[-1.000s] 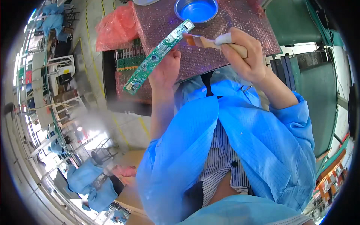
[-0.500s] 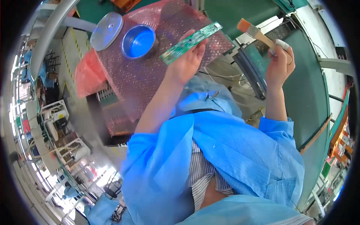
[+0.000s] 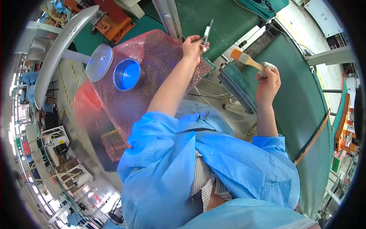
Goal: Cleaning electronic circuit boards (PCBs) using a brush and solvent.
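We see an electronics workshop: a circuit board [image 3: 207, 30] near the bubble-wrapped table [image 3: 162, 49], a green work surface [image 3: 297, 95] right of that table, an orange fixture [image 3: 116, 29] beyond it.

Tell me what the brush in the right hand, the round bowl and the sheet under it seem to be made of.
Brush: pale matte handle, probably wood; orange-tan bristles, natural or synthetic unclear.
Bowl: likely polished metal, from its shiny silvery rim, though a blue glow fills it.
Sheet: probably pinkish plastic bubble wrap, glossy, with small raised dots catching light.
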A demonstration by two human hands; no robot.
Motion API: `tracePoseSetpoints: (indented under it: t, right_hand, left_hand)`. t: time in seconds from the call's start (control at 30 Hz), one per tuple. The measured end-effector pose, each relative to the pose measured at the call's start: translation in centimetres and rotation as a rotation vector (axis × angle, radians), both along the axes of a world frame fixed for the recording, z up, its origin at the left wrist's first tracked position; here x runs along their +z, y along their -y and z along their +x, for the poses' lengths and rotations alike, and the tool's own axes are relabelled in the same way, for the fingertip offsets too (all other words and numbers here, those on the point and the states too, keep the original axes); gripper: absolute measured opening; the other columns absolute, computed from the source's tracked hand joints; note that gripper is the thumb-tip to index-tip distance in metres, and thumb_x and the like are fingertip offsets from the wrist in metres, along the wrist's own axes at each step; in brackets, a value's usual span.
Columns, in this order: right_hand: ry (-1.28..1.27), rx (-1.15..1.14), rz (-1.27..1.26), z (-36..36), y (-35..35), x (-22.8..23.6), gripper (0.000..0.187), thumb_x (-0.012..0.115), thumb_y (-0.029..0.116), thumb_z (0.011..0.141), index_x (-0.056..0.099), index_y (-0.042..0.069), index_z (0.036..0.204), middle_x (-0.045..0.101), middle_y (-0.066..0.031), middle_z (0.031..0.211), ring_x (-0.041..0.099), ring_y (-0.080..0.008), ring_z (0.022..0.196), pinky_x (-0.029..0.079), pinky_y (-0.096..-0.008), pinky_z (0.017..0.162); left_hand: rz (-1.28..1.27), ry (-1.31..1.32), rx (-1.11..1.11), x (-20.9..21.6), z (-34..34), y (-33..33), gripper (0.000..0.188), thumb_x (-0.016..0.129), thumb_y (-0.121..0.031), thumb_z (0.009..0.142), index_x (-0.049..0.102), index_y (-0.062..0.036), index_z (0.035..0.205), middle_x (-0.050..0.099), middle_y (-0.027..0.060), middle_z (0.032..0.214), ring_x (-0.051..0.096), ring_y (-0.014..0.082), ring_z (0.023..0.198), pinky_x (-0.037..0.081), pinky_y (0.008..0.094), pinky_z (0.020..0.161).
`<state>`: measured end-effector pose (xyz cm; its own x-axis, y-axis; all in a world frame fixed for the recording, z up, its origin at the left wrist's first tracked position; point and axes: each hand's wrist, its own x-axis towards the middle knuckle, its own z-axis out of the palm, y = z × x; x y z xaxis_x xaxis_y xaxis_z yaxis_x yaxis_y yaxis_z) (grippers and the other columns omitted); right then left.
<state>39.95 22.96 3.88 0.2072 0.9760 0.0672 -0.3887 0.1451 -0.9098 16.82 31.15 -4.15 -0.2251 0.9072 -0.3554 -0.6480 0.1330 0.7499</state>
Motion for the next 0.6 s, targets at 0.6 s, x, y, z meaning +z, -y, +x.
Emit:
tracePoseSetpoints:
  t: [0.6]
  right_hand:
    - [-0.053, -0.029, 0.082, 0.8, -0.8, 0.5, 0.014, 0.047, 0.006, 0.081, 0.054, -0.004, 0.088, 0.055, -0.0077, 0.083, 0.042, -0.01, 0.059, 0.035, -0.0239, 0.053]
  left_hand:
    - [0.071, -0.619, 0.069, 1.9, -1.5, -2.6, 0.022, 0.064, -0.006, 0.068, 0.052, -0.0007, 0.086, 0.056, 0.011, 0.08, 0.057, 0.0232, 0.074, 0.047, 0.0338, 0.066]
